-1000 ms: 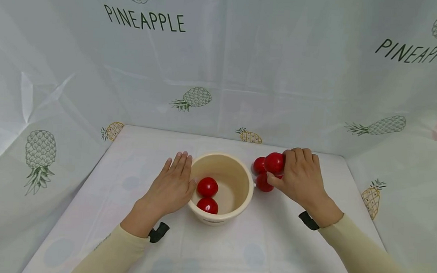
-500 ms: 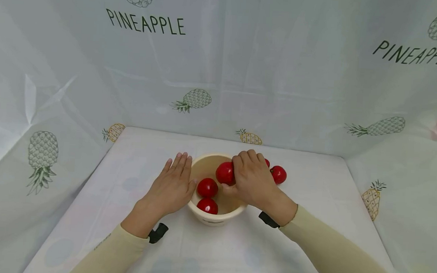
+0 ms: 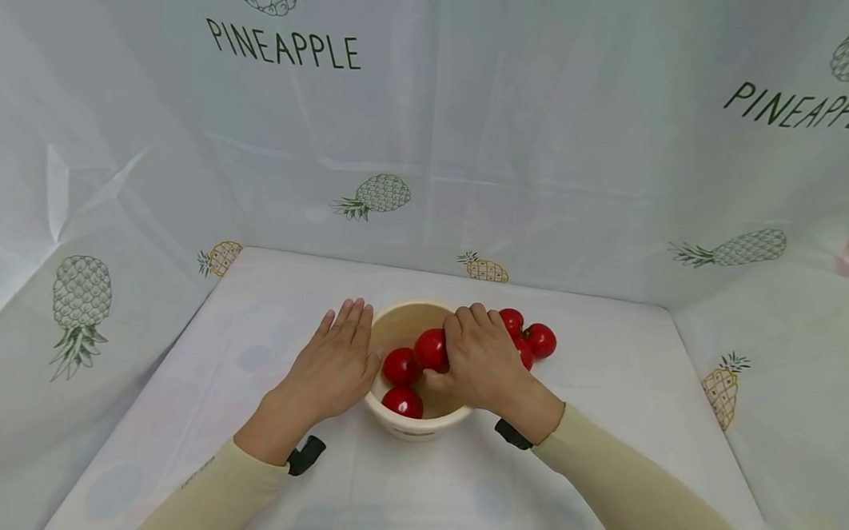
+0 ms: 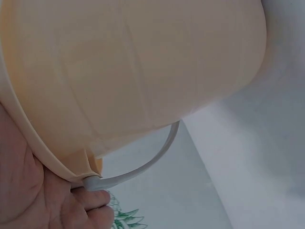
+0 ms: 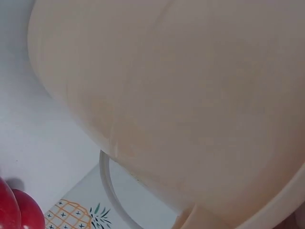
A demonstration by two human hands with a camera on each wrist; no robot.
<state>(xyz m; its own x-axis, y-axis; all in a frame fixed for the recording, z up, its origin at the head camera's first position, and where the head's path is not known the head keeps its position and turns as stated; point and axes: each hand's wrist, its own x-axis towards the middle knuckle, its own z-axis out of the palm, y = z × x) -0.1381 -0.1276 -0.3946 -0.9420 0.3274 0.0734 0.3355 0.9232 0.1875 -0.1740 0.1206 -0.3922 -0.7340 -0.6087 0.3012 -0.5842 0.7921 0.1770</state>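
Note:
A cream bucket (image 3: 412, 435) stands upright on the table, with two red tomatoes (image 3: 402, 401) at the left of its inside. My left hand (image 3: 333, 364) lies along the bucket's left rim, fingers straight and together. In the left wrist view, that hand (image 4: 47, 200) touches the rim near the bucket's grey handle (image 4: 138, 172). Over the right side of the opening, my right hand (image 3: 487, 364) grips another tomato (image 3: 431, 349) and hides part of the rim. In the right wrist view, the bucket's wall (image 5: 167, 95) covers most of the picture; the gripped tomato is mostly hidden there.
Just right of the bucket, behind my right hand, a few more tomatoes (image 3: 540, 340) sit close together on the white table cover (image 3: 604, 402). A sheet printed with pineapples (image 3: 589, 145) hangs around the back and sides.
My right hand has carried a tomato leftward from the pile to over the bucket, then slightly lower and further left. The left hand has stayed at the rim.

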